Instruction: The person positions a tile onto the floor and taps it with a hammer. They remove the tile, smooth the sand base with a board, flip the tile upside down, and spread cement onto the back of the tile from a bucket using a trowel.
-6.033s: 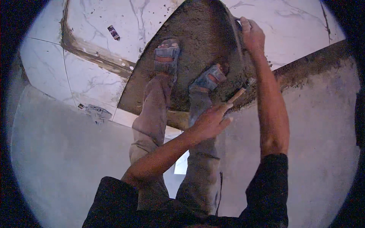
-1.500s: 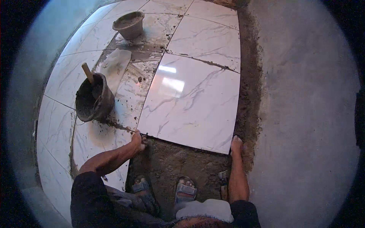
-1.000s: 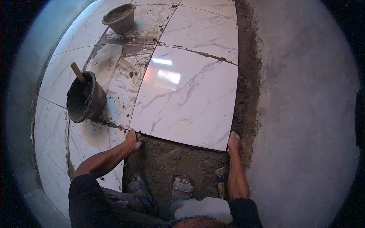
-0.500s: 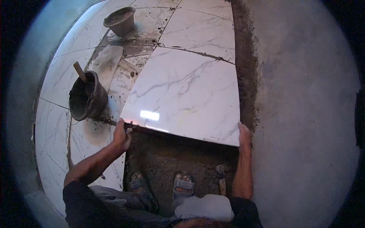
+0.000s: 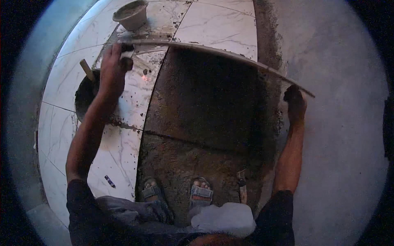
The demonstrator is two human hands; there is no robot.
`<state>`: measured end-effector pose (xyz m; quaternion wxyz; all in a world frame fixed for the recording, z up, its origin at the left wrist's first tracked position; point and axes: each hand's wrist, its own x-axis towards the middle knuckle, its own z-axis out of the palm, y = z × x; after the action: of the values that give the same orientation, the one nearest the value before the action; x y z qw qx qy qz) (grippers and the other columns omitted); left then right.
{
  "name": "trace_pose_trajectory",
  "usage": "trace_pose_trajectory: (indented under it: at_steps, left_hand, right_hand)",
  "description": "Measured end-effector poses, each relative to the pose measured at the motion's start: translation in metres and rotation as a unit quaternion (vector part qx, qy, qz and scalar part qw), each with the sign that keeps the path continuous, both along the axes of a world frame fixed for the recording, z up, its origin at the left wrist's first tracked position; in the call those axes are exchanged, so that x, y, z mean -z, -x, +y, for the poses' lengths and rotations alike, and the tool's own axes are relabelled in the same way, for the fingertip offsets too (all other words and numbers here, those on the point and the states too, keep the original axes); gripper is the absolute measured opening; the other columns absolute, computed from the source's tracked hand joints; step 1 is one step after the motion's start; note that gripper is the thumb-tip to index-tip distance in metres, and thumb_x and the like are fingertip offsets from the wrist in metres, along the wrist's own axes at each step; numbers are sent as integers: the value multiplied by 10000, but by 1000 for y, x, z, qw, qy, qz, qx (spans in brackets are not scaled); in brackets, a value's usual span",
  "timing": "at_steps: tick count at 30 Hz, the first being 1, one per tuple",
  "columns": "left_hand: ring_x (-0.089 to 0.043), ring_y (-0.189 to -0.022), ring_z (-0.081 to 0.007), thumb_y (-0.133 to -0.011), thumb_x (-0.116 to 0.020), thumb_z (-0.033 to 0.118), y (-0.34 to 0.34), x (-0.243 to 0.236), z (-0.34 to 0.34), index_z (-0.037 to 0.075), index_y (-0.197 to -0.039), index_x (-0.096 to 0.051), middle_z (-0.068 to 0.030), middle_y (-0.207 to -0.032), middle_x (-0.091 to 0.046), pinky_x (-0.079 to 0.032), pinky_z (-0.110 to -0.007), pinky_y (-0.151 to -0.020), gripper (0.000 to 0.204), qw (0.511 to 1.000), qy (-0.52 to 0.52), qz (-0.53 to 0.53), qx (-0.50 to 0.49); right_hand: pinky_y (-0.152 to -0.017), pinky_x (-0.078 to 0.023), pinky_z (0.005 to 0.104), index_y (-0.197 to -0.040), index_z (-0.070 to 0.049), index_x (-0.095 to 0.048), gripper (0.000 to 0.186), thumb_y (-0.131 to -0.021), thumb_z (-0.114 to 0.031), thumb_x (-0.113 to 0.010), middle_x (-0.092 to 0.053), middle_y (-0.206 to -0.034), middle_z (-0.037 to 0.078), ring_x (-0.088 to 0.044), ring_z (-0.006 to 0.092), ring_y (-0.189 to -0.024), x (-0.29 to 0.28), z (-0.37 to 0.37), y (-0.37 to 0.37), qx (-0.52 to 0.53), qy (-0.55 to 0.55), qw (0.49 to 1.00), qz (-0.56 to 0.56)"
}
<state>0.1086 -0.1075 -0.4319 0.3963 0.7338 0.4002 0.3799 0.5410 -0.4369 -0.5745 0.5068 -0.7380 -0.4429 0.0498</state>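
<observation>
A large white marbled floor tile (image 5: 246, 60) is raised and seen almost edge-on, as a thin curved strip. My left hand (image 5: 113, 76) grips its left end, above the mortar bucket. My right hand (image 5: 296, 105) is closed around the strip near its right end, over the grey floor. Beneath the tile lies a bare dark mortar bed (image 5: 205, 98), partly in shadow, with a ridge along its near side. The tile's face cannot be seen from here.
A dark bucket (image 5: 84, 100) with a wooden handle sticking out stands left, partly behind my left arm. Another bucket (image 5: 131, 16) stands farther off. A hammer-like tool (image 5: 242, 186) lies by my sandalled feet; a small marker-like object (image 5: 109, 181) rests on the laid tiles (image 5: 119, 156).
The tile has gone from lying nearly flat to standing on edge, raised and shifted away from me. Both hands moved up and outward with it, uncovering the mortar bed.
</observation>
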Motion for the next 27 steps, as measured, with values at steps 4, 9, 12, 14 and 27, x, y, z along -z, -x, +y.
trace_pose_trajectory:
  at_steps: [4,9,12,14,27]
  left_hand:
    - [-523,-855,-159,-787,-479,14,-4,-5,41,28,-1014,-520,-95,-987,-518,-446,-252,-700,231,995,7,-94,33]
    - [-547,-753,-146,-850,-496,180,-12,16,86,6,-981,-508,-85,-913,-552,-449,-260,-662,218,985,-81,-113,104]
    - [-567,-782,-168,-864,-522,215,-31,59,120,3,-985,-497,-102,-897,-578,-454,-278,-710,246,985,-74,-144,56]
    - [-551,-868,-172,-877,-499,220,-33,85,148,6,-1058,-482,-100,-965,-565,-468,-282,-724,281,970,-208,-54,116]
    - [-530,-903,-248,-895,-405,385,-46,11,157,62,-1175,-434,-116,-1017,-547,-417,-360,-781,428,974,-168,-69,133]
  right_hand:
    - [-797,-426,380,-1070,39,-480,317,-854,-182,-550,-537,-999,155,-532,249,-936,-34,78,29,47,-60,984,-162]
    - [-928,-341,355,-1157,46,-429,376,-872,-185,-510,-477,-1166,169,-450,255,-1078,-34,97,12,223,38,960,-168]
    - [-910,-352,359,-1137,37,-445,372,-869,-212,-515,-499,-1111,163,-465,249,-1036,-26,98,11,166,-85,969,-163]
    - [-899,-356,361,-1123,30,-453,360,-866,-213,-519,-504,-1079,154,-469,242,-1012,-13,100,6,167,-86,975,-119]
    - [-807,-402,340,-1108,11,-511,262,-880,-94,-434,-546,-1039,179,-503,261,-917,-89,65,-40,150,-26,879,-452]
